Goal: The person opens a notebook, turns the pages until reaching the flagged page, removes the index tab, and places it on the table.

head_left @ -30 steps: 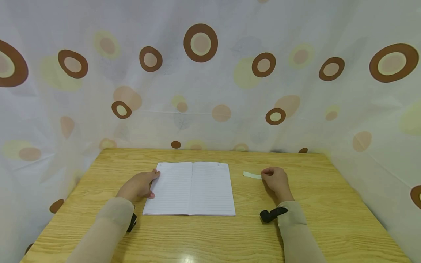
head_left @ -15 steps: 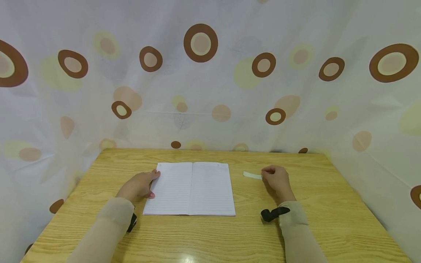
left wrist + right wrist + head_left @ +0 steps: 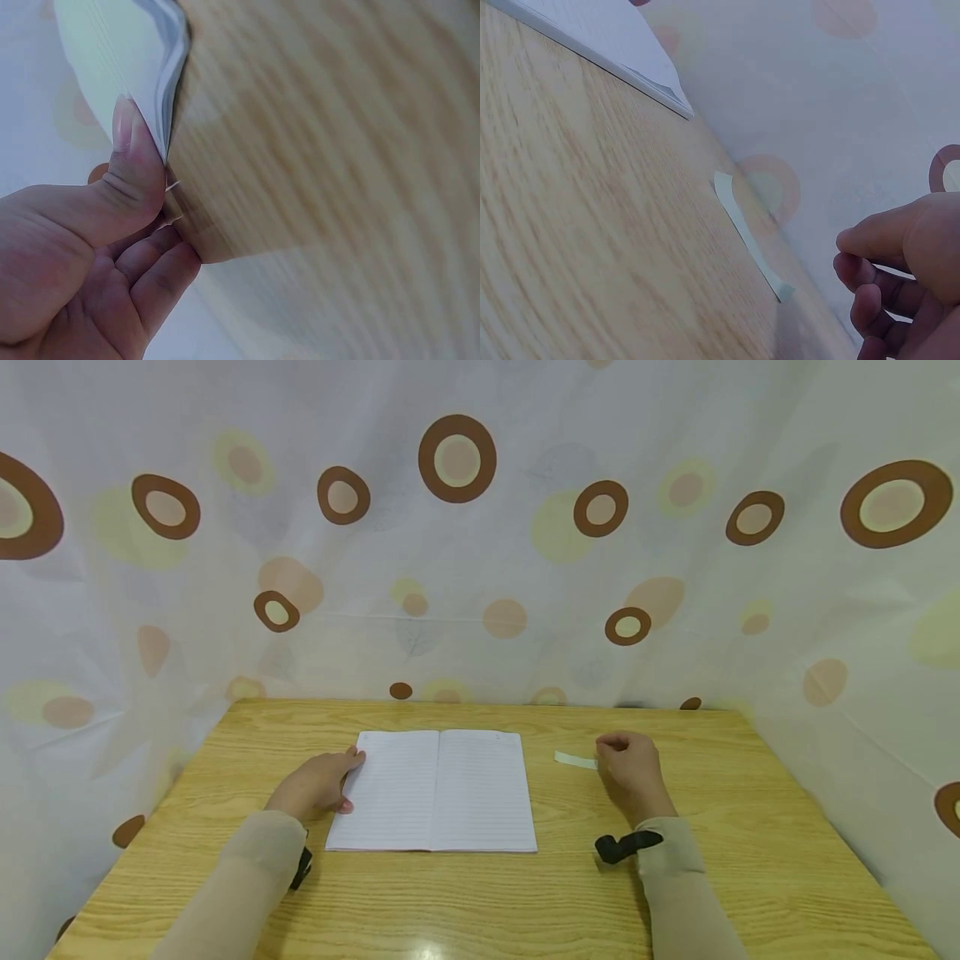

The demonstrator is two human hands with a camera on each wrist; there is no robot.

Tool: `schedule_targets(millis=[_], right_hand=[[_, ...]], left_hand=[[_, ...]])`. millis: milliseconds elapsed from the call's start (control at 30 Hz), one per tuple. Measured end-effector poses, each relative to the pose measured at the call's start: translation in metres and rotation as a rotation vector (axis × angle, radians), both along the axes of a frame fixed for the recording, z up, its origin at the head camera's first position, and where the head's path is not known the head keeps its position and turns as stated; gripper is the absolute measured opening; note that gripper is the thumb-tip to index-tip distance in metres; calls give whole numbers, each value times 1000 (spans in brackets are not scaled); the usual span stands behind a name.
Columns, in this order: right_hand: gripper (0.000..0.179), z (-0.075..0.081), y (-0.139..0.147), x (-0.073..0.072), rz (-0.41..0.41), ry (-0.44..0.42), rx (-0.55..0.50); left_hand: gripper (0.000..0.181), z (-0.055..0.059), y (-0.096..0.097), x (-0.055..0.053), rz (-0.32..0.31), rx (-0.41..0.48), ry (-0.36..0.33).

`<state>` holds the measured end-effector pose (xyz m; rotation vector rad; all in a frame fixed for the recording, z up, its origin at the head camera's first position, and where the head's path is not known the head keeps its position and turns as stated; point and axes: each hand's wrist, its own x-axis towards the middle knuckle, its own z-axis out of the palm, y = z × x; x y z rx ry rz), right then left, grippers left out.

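Note:
An open lined notebook (image 3: 483,793) lies flat on the wooden table. My left hand (image 3: 317,783) rests at its left edge; in the left wrist view the thumb (image 3: 133,142) lies on the page edge, with the other fingers lower beside it. A short pale green strip (image 3: 576,761) sits right of the notebook, its end lifting slightly from the table in the right wrist view. My right hand (image 3: 632,770) is just beyond the strip's right end. Its fingers are loosely bent, thumb and forefinger close together, with nothing held between them and the strip (image 3: 744,236) apart from them.
A patterned white curtain (image 3: 480,560) hangs behind the table and along both sides. The wooden table (image 3: 480,910) extends in front of the notebook and to the right of my right arm. A black camera mount (image 3: 626,848) is strapped on my right wrist.
My right fingers, at the strip's right end a second ago, have come away from it and risen slightly. The strip stays in place; my left hand and the notebook have not moved.

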<state>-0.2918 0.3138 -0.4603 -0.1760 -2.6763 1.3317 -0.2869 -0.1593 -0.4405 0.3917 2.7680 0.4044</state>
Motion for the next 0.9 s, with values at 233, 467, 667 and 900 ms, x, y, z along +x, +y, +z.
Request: schedule_targets(millis=[233,467,667,900], right_hand=[[25,4,-2,0,26,32,2],[24,9,-4,3,15,63,11],[24,11,-9,5,36,94,1],[23,14,-19,5,67,121,21]], left_hand=[[87,-2,-1,-3,1,7,-2],[88,0,4,-3,1,24,-9],[87,4,7,-1,-22,15,-40],[81,8,15,-6,-45,-56,-142]])
